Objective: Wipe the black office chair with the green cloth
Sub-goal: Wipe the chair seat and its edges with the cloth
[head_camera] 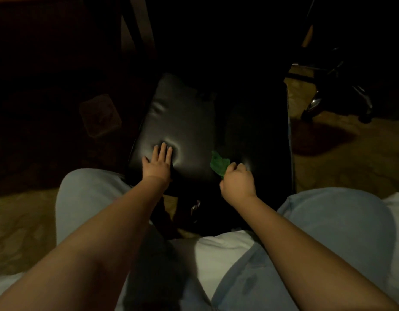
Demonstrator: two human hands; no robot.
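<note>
On chair [189, 122] seat's near edge: left hand [159, 163] pressed flat, fingers straight, denting it; right hand [237, 181] fisted round green cloth [219, 163], cloth touching seat mid-front, btwn both hands.

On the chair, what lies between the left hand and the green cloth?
Nothing: the head view shows only bare black chair cushion between the left hand and the green cloth.

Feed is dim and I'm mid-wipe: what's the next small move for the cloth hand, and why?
Probably press the green cloth flat and sweep it forward along the chair. The right hand grips it bunched near the chair's near edge, while the left hand lies flat on the chair, likely steadying it.
</note>
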